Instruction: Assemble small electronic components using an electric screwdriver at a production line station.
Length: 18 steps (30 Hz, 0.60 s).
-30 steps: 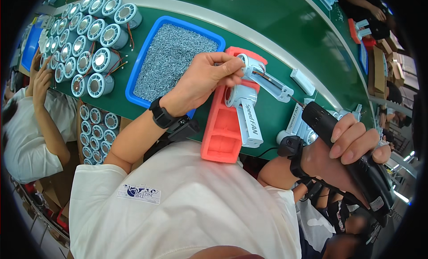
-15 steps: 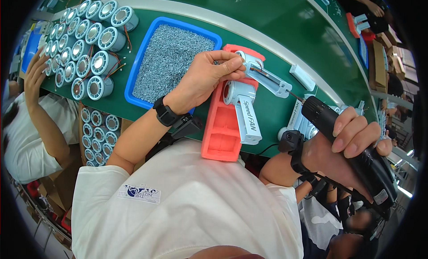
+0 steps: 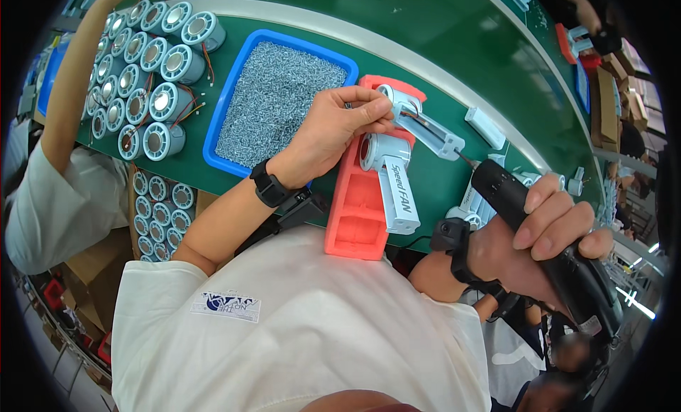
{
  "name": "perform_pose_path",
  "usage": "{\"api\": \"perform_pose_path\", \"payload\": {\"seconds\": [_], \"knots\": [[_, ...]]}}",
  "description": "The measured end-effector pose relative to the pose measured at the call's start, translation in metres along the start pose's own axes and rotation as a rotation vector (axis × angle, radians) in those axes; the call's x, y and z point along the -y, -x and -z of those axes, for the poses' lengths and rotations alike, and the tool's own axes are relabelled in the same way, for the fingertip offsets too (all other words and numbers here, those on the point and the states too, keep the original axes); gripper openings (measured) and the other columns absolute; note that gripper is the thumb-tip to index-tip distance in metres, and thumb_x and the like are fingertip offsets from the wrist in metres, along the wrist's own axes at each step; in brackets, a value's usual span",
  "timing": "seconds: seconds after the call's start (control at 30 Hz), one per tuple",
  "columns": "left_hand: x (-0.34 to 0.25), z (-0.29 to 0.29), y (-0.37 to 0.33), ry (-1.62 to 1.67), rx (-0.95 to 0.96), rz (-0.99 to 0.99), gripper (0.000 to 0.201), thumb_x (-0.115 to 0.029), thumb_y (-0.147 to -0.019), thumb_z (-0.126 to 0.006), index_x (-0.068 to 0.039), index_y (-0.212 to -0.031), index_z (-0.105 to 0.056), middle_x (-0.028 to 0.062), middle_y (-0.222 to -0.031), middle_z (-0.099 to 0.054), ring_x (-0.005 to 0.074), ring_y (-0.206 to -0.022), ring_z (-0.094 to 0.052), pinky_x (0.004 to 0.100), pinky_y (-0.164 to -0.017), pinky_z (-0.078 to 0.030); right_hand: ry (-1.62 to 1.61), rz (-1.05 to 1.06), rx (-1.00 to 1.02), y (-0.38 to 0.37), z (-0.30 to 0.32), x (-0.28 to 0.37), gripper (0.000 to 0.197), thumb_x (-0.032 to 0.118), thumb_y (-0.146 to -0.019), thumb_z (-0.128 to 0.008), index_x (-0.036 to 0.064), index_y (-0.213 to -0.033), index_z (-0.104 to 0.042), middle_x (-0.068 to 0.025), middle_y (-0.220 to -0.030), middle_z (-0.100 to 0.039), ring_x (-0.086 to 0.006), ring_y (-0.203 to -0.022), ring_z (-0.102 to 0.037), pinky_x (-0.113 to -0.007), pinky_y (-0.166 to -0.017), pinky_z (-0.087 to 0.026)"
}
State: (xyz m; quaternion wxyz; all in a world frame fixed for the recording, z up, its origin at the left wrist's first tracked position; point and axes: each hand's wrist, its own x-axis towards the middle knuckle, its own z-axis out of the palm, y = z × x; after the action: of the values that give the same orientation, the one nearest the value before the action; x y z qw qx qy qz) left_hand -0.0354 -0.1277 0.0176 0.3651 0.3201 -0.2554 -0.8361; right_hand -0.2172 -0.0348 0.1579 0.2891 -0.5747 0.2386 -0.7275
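My left hand (image 3: 339,128) is closed in a pinch at the round end of a pale blue fan housing (image 3: 434,136); what lies between the fingertips is hidden. That housing rests at the far end of a red moulded holder (image 3: 355,227), its open handle pointing right with thin wires inside. A second fan housing (image 3: 399,199), with dark lettering on its handle, sits nearer in the same holder. Wrapped in my right hand (image 3: 546,227) is a black electric screwdriver (image 3: 505,188). Its bit meets the free end of the far housing's handle.
A blue tray (image 3: 211,139) full of small screws stands left of the holder. Rows of round motors (image 3: 163,139) with wires are beyond it. A white block-shaped part (image 3: 485,128) and more housings (image 3: 474,207) lie right. A co-worker's arm (image 3: 62,107) reaches in at far left.
The screwdriver in my right hand has shifted slightly left, its bit staying at the handle's end. My left hand keeps its pinch. The co-worker's arm has swung up past the motors.
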Motion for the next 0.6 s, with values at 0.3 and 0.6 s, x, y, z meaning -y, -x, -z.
{"api": "perform_pose_path", "payload": {"seconds": [0.3, 0.6], "knots": [[0.014, 0.003, 0.003, -0.027, 0.032, -0.017, 0.018, -0.012, -0.092, -0.065, 0.003, -0.102, -0.065, 0.0085, -0.09, -0.067, 0.0118, -0.077, -0.065, 0.0231, -0.074, -0.055, 0.047, -0.016, -0.137, -0.011, -0.015, 0.005, 0.06, 0.065, -0.089, -0.047, 0.0063, -0.104, -0.05, -0.0062, -0.068, -0.052, -0.0191, -0.05, -0.05, -0.039, -0.059, -0.041], [0.015, -0.011, 0.014, 0.201, 0.075, 0.056, 0.014, -0.009, -0.093, -0.064, 0.003, -0.1, -0.065, 0.0086, -0.088, -0.067, 0.0112, -0.074, -0.065, 0.0229, -0.072, -0.056, -0.149, 0.112, -0.278, 0.009, 0.011, 0.031, 0.059, 0.064, -0.089, -0.05, 0.0069, -0.105, -0.048, -0.0024, -0.064, -0.048, -0.0116, -0.047, -0.046, -0.029, -0.055, -0.039]]}}
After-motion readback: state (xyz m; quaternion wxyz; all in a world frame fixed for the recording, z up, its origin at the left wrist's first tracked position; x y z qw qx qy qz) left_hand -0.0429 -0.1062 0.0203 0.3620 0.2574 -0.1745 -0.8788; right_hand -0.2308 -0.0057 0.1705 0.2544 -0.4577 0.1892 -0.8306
